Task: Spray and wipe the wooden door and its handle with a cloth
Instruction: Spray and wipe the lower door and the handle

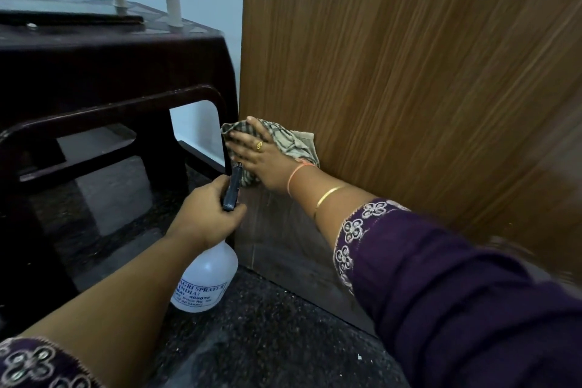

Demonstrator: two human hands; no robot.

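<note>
Wood door (409,72) | R hand (255,156) flat on cloth (297,143) (low corner) | L hand (204,214) grips spray btl (209,274)

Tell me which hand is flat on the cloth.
The right hand, fingers spread flat, pressing the checked cloth against the wooden door. The left hand instead grips the spray bottle by its black head.

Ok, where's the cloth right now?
Head view, centre: the checked cloth is pressed against the lower left edge of the wooden door by the right hand, just above the spray bottle gripped in the left hand.
</note>
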